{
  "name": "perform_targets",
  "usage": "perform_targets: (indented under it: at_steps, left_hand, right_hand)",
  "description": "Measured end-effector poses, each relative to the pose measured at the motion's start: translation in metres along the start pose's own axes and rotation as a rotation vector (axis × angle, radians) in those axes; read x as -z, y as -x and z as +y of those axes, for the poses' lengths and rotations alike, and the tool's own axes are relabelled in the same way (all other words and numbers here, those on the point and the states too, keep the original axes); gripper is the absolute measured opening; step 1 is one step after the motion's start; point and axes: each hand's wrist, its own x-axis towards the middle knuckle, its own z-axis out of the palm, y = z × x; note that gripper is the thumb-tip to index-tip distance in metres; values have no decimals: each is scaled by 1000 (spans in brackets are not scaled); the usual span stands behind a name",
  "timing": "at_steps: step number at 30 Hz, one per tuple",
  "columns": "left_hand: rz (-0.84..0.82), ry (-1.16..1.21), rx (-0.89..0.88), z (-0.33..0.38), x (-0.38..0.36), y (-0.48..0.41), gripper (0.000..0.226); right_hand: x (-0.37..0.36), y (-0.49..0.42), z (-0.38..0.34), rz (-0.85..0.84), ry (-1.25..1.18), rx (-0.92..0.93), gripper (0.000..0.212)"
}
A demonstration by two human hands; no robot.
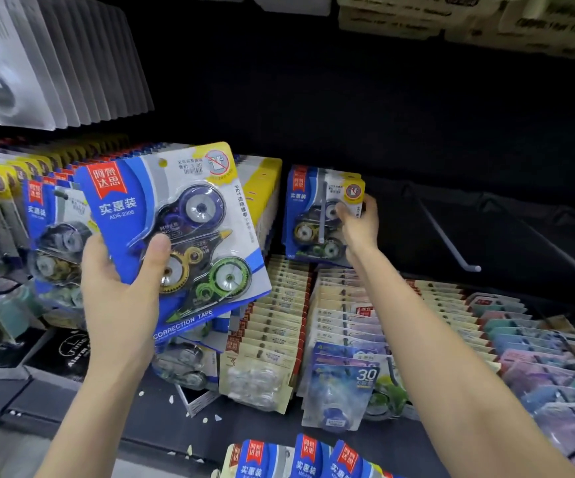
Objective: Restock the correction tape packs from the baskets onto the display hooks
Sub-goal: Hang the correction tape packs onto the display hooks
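A person's left hand [120,291] grips a blue correction tape pack [175,229], thumb curled across its blister, in front of a dark display wall [348,98]. The right hand [360,225] pinches the right edge of a second pack [313,208] hanging on a metal hook [322,212]. Crowded rows of hanging stationery packs [279,315] fill the tier beneath; more blue packs [308,460] sit at the bottom edge.

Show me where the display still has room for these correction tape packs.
Free: the bare hook right of the hung pack that the right hand pinches. Crowded: the full rows left of the held pack in the left hand, and the beige packs below.
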Motion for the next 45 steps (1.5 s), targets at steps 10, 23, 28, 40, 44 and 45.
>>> perform_targets:
  at_steps: [10, 23, 28, 40, 44, 45]
  left_hand:
    - [-38, -38, -49, -1, 1, 1, 21]
    - [-331, 124, -88, 7, -16, 39, 32]
    - [-390, -166, -173, 0, -10, 45, 37]
    - [-269, -1046, -560, -33, -4, 19, 56]
    - [-341, -1093, -522, -40, -7, 18, 57]
    - [-349, -1098, -516, -41, -7, 18, 57]
  right_hand:
    - [22, 17, -5, 160, 436, 45, 50]
    - [44, 177, -103, -533, 159, 544, 77]
    - [64, 186, -70, -509, 32, 434, 67]
    - [79, 173, -50, -333, 174, 428, 71]
    - [75, 166, -52, -304, 145, 440, 68]
    - [75, 166, -52, -303, 145, 434, 69]
